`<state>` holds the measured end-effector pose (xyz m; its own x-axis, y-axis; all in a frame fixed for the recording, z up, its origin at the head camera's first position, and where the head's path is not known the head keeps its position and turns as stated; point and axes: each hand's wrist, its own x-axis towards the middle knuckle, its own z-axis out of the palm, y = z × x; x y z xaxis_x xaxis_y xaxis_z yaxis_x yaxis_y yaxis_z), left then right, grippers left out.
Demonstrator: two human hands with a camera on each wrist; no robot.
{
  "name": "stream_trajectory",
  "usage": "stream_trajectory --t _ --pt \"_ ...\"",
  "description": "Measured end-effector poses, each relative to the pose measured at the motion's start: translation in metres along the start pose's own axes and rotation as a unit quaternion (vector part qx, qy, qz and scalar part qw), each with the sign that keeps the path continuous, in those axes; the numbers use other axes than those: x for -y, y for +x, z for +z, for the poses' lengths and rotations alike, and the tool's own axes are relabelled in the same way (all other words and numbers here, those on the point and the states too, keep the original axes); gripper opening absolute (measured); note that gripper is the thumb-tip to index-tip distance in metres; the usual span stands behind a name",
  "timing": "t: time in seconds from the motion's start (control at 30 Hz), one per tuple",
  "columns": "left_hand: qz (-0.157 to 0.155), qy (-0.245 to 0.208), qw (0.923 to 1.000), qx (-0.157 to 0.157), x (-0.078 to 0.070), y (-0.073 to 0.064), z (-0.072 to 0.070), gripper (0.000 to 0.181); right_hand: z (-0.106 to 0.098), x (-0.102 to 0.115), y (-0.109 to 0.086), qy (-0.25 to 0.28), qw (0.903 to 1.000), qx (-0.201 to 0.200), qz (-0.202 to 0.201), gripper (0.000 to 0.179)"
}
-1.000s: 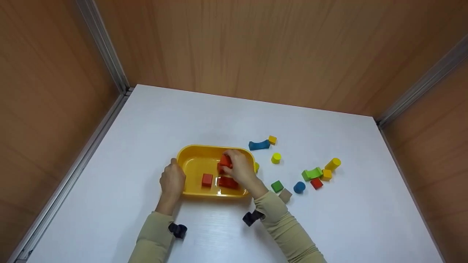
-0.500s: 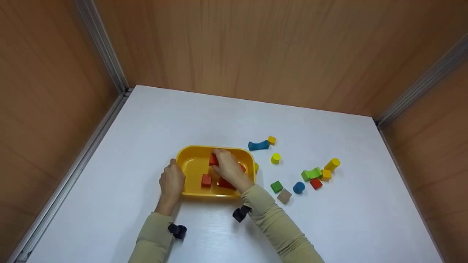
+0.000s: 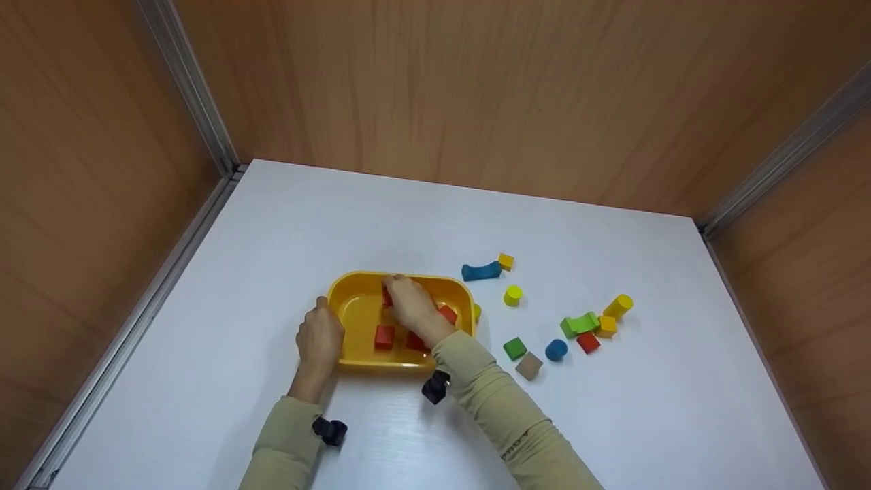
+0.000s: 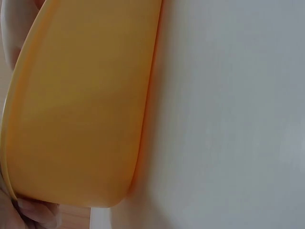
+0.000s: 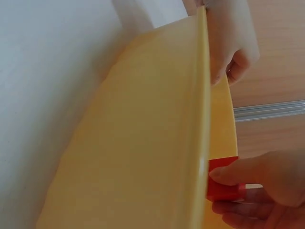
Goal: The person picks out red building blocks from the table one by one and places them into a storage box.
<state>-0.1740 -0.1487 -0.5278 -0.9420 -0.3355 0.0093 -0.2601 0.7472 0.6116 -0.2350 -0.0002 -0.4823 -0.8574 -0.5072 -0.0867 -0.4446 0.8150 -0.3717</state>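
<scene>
My left hand [image 3: 321, 339] grips the left rim of the yellow tray [image 3: 357, 275]; its fingers [image 4: 38, 213] curl round the rim in the left wrist view. Inside the tray, near its far wall, my right hand [image 3: 414, 306] pinches a red block [image 5: 226, 178] between thumb and fingers. A red cube [image 3: 384, 337] sits at the near middle of the tray. To its right lie another red block [image 3: 416, 342], partly hidden by my right wrist, and a red block [image 3: 448, 314] near the right end.
On the white table [image 3: 272, 245], right of the tray, lie a blue arched block [image 3: 481, 271], small yellow blocks, a green cube [image 3: 515, 348], a tan block [image 3: 529, 365] and a blue cylinder [image 3: 556, 350]. A light green arch [image 3: 580, 324] lies farther right among red and yellow pieces.
My right hand has moved left inside the tray with the red block, uncovering the red block near the right end. My left hand stays on the rim.
</scene>
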Motion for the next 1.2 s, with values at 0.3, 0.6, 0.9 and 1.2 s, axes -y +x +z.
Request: stream_trajectory --t 0.3,0.6,0.9,1.2 --pt "0.015 0.002 0.9998 -0.014 0.002 -0.001 -0.001 0.018 0.009 -0.004 0.01 -0.027 0.9988 0.025 -0.033 0.015" --pt "0.031 0.009 0.999 -0.03 0.003 -0.002 -0.001 0.016 0.016 -0.01 0.014 -0.037 0.9974 0.049 -0.038 0.019" --pt "0.018 0.011 0.9996 -0.019 0.003 0.0 -0.002 0.017 0.019 -0.011 0.015 -0.003 0.997 0.078 -0.004 0.018" --pt "0.011 0.015 0.9997 -0.013 0.004 0.0 -0.002 0.019 0.022 -0.012 0.017 0.004 0.9957 0.092 0.01 0.023"
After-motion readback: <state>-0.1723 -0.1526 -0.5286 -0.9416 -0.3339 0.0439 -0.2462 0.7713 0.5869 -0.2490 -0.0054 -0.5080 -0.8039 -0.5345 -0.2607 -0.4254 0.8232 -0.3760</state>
